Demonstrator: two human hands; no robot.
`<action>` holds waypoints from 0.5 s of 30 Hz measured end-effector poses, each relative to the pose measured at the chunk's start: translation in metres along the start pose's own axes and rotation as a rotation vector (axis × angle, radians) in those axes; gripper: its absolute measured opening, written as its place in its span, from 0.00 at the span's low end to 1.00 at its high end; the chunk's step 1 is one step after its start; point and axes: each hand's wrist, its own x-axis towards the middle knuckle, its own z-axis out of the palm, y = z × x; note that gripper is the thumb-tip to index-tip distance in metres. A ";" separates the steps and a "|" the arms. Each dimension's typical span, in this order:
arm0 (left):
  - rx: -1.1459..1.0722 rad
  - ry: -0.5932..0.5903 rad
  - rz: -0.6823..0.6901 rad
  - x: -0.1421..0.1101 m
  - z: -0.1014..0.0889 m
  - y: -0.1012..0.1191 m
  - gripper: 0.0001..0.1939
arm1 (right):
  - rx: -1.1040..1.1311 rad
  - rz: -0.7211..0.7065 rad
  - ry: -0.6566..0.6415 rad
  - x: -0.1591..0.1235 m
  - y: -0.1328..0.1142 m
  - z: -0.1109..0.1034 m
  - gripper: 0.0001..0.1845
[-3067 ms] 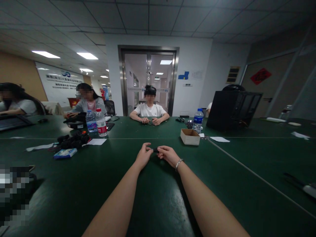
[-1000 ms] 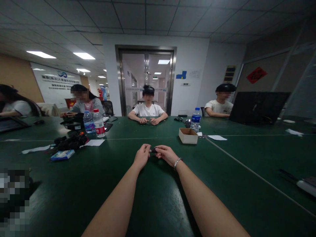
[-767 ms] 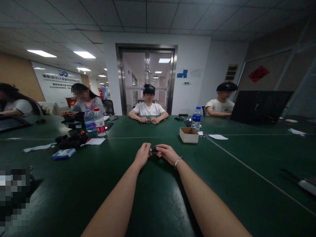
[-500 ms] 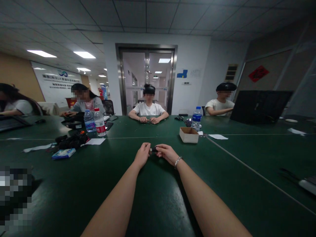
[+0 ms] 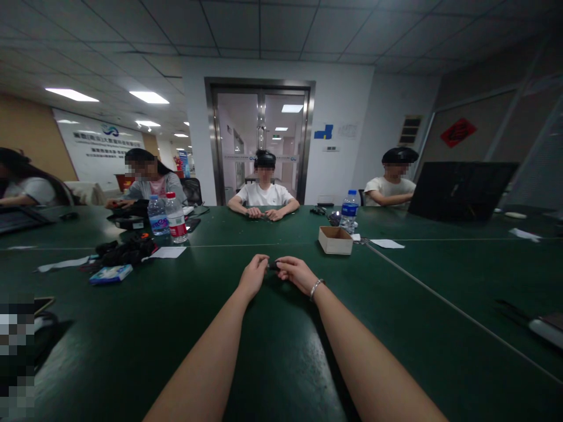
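Both my arms stretch forward over the dark green table (image 5: 272, 351). My left hand (image 5: 253, 276) and my right hand (image 5: 297, 274) meet at the fingertips over the table's middle. Between them they pinch a small black object (image 5: 273, 266), too small to name. The fingers of both hands are curled closed around it. A silver bracelet (image 5: 315, 288) sits on my right wrist.
A small cardboard box (image 5: 336, 240) stands beyond my right hand, with a water bottle (image 5: 349, 214) behind it. Two bottles (image 5: 170, 218), black gear (image 5: 125, 252) and papers lie at the left. Several people sit around the table. An open laptop (image 5: 460, 190) stands at the right.
My hands stay together on the small black object, almost still. The view has shifted slightly; the laptop at the right now sits lower than 3 seconds ago, showing a person behind it.
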 end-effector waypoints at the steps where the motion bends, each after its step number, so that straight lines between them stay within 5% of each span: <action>1: 0.001 0.004 0.003 0.000 0.000 -0.001 0.15 | -0.005 0.001 -0.005 0.000 0.000 0.000 0.13; 15: -0.035 -0.069 -0.006 0.002 0.002 -0.003 0.15 | -0.025 0.002 -0.042 -0.001 0.000 -0.001 0.14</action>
